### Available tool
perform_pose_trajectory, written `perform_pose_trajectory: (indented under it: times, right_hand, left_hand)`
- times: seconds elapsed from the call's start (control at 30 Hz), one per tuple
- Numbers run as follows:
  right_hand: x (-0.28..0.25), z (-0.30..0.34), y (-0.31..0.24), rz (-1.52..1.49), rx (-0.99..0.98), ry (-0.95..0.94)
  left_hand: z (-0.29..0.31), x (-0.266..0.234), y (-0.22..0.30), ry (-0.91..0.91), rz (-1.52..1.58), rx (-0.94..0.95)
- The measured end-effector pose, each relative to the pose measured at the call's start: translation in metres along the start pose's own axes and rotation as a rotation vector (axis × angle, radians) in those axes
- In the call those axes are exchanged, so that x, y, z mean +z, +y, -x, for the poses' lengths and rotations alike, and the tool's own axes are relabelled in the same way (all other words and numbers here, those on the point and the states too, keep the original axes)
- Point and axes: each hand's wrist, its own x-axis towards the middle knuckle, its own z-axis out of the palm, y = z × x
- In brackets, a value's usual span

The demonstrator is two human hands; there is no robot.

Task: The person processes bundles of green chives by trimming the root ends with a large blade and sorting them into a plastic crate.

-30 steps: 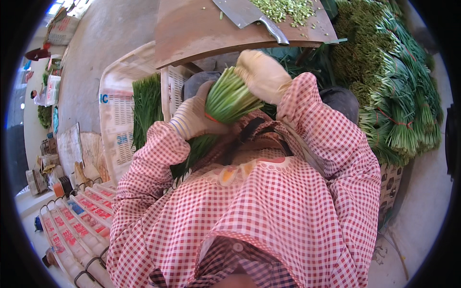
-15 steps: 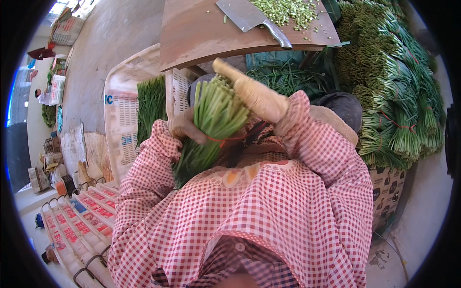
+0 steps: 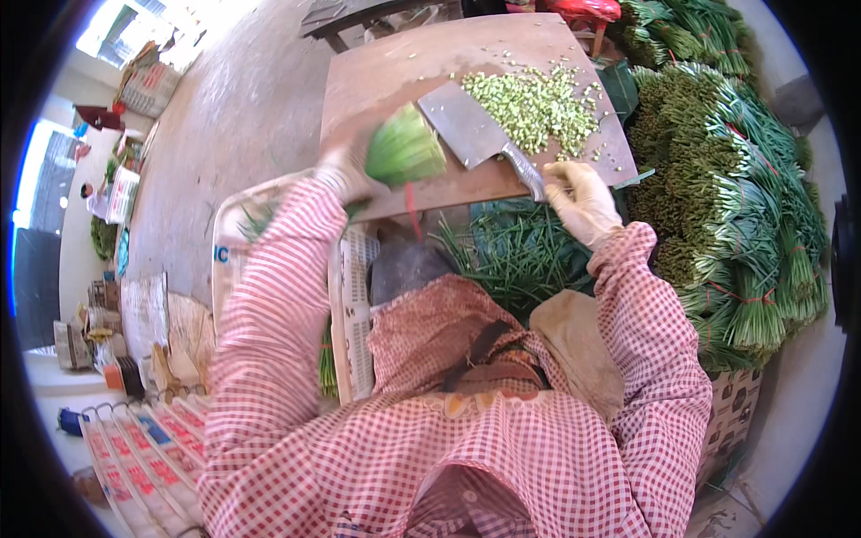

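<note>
My left hand (image 3: pixel 352 172), gloved and smeared by motion, is closed round a bunch of garlic chives (image 3: pixel 405 151) over the table's near left part. The bunch's pale, even stem ends face the cleaver, and a red tie hangs below it. On the brown table (image 3: pixel 377 94) lies the cleaver (image 3: pixel 466 125), its metal handle pointing toward me at the near edge. My right hand (image 3: pixel 581 203), in a pale glove, is at the end of that handle with thumb and fingers apart, not wrapped round it. Chopped stem ends (image 3: pixel 536 108) are scattered beyond the blade.
A white plastic crate (image 3: pixel 357 309) with greens stands below the table's left side. Loose green leaves (image 3: pixel 525 255) lie beneath the table's near edge. Tied chive bundles (image 3: pixel 753 242) are piled high at the right, above a printed carton (image 3: pixel 731 417).
My left hand has carried the bunch from my lap up and forward over the table. My right hand has left the bunch and moved right to the cleaver handle. The view has shifted forward.
</note>
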Motion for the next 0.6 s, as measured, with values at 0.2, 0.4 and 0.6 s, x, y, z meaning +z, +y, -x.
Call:
perform_pose_trajectory:
  times: [0.2, 0.4, 0.6]
  right_hand:
    - [0.013, -0.027, -0.019, 0.304, 0.059, -0.235]
    - [0.019, -0.06, -0.02, 0.347, 0.1, -0.303]
    - [-0.001, -0.054, -0.04, -0.523, 0.318, -0.422]
  left_hand:
    - [-0.027, 0.019, -0.006, -0.183, -0.103, -0.194]
    - [-0.021, 0.0, 0.072, -0.141, -0.276, -0.278]
    - [-0.031, 0.025, 0.063, 0.003, -0.306, -0.26]
